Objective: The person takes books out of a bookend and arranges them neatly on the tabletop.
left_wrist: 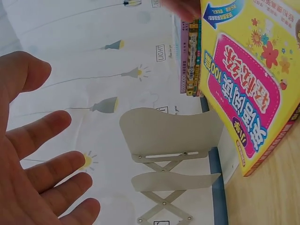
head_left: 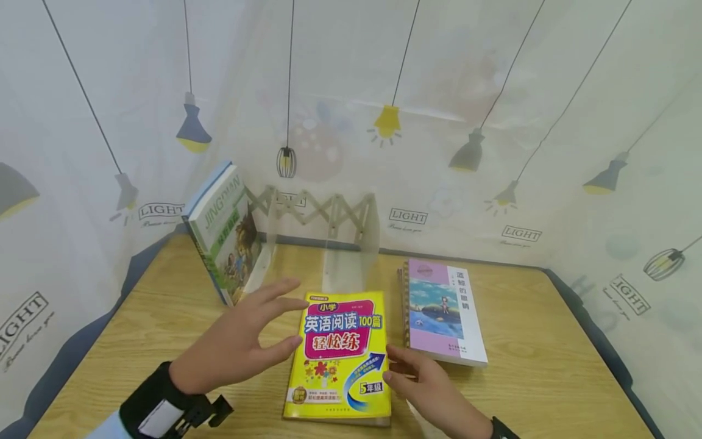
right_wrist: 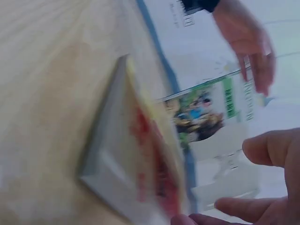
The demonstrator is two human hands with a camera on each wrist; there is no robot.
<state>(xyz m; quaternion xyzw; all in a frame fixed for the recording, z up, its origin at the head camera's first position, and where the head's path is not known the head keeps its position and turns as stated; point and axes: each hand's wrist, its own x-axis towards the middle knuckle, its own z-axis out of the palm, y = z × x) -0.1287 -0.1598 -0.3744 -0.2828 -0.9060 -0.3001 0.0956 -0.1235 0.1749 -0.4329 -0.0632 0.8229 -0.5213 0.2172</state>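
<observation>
A yellow workbook (head_left: 342, 390) lies cover up near the front of the wooden table. My left hand (head_left: 241, 335) hovers at its upper left, fingers spread, thumb tip close to the left edge. In the left wrist view the left hand (left_wrist: 42, 159) shows its bare palm, holding nothing. My right hand (head_left: 430, 390) is at the workbook's right edge, fingertips and thumb tip right by it. Thumb and fingers stand apart in the right wrist view, where the workbook (right_wrist: 136, 159) is blurred.
An expandable beige bookend rack (head_left: 351, 256) with criss-cross arms stands at the back. A tall green-and-white book (head_left: 227, 238) stands upright at its left end. On the right lies a stack topped by a pink-and-white spiral-edged book (head_left: 444, 311). A printed curtain (head_left: 340, 73) hangs behind.
</observation>
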